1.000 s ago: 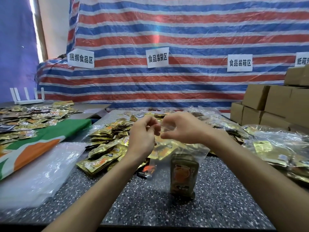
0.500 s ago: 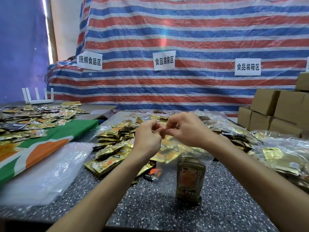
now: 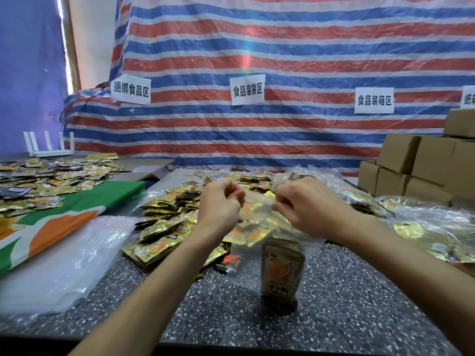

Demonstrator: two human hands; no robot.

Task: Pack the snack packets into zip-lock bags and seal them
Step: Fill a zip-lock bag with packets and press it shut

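**Zip-lock top edge pinched btwn both hands: seal step**

Zip-lock bag hangs upright at mid-desk. Its bottom rests on the desk. A stack of snack packets stands on end inside, low and toward the R side.

Bag's mouth strip runs L–R, roughly level, stretched btwn the two hands.
- L hand: pinches the L end of the strip, thumb against fingertips, rest of fingers curled.
- R hand: pinches the R end the same way.
- Hands are apart w/ the strip taut btwn them.

Can't tell if the zip is closed along its length; clear plastic, too fine to read.

Judgement: sealing in hand. Next move prob. travels along that L–R axis, both hands equally near. Risk is a gap left mid-strip.

Around:
- Loose packet pile just L of bag.
- Empty bags further L.
- Filled bags to R.
- Cartons far R.
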